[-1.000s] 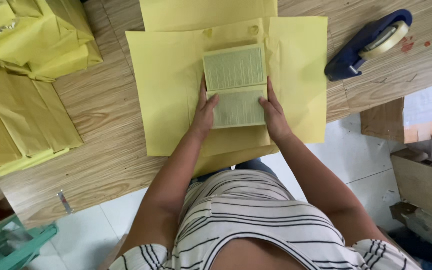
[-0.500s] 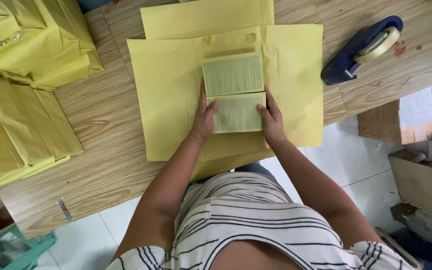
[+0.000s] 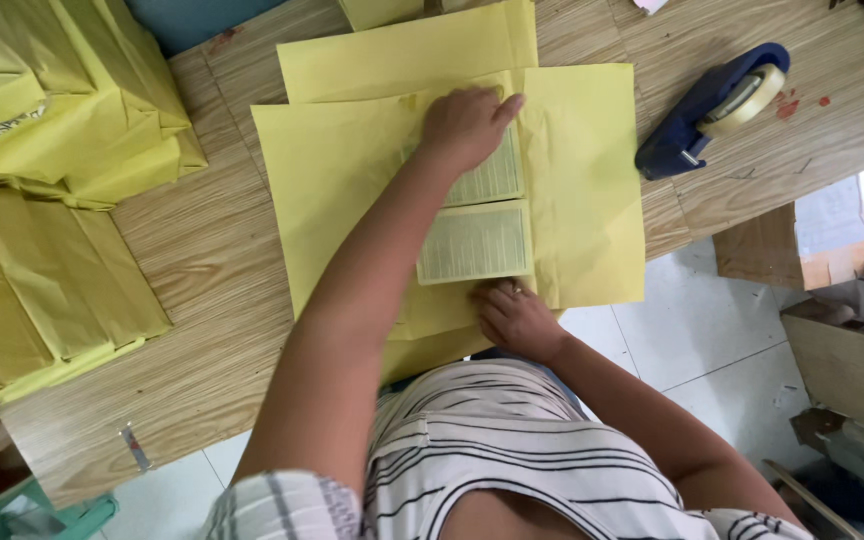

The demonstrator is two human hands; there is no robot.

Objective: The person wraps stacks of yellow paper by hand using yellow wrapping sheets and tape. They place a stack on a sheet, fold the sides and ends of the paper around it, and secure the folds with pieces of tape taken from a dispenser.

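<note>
Wooden table (image 3: 202,300): printed booklets (image 3: 477,240) stacked lengthwise between hands, left hand (image 3: 467,125) flat on far one, right hand (image 3: 517,318) flat below near edge.

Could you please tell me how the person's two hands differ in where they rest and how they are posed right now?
The left hand reaches far across, lying palm down on the upper booklet; the right hand stays near the body, at the yellow paper's near edge below the lower booklet. The left arm is stretched out, the right bent close. A ring shows on the right hand, none on the left. Both press flat, gripping nothing.
</note>
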